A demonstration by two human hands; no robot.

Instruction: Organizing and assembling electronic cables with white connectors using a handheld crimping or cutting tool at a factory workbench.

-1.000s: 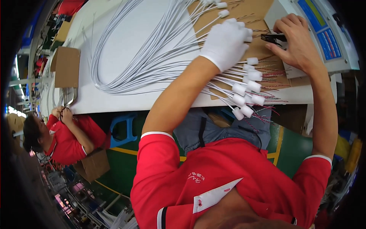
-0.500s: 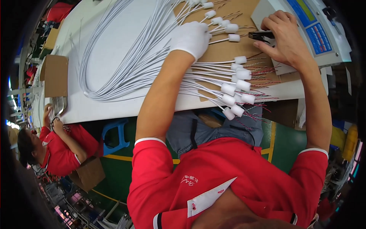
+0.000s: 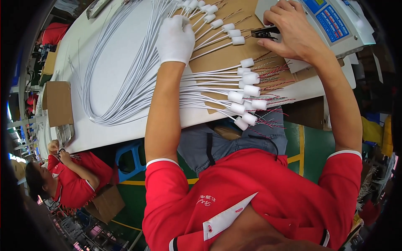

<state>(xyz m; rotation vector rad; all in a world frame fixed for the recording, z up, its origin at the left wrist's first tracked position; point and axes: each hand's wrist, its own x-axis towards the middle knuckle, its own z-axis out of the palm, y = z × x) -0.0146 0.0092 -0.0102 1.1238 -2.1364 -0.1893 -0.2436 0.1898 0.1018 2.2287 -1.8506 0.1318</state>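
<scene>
My left hand [image 3: 176, 39], in a white glove, is over the bundle of white cables [image 3: 134, 83]. Its fingers are curled closed, and whatever they hold is hidden. In my right hand [image 3: 293, 31], which is bare, is a small black pliers-like tool [image 3: 266, 32], its tip pointing left at the cable ends. Close to that tip lies a white cylindrical sleeve [image 3: 238, 40] on one cable. More cables end in such sleeves, with thin twisted wires [image 3: 274, 81] coming out, some red; several hang over the near table edge.
A cardboard sheet [image 3: 209, 65] lies under the cable ends on the white table [image 3: 104, 134]. At the right stands a device with a blue keypad [image 3: 332, 25]. A cardboard box [image 3: 59, 103], a blue stool [image 3: 130, 161] and a seated co-worker in red [image 3: 79, 180] are at left.
My left hand has moved left, off the sleeves and back along the cables. My right hand still holds the black tool near the wire ends. The whole view has shifted slightly.
</scene>
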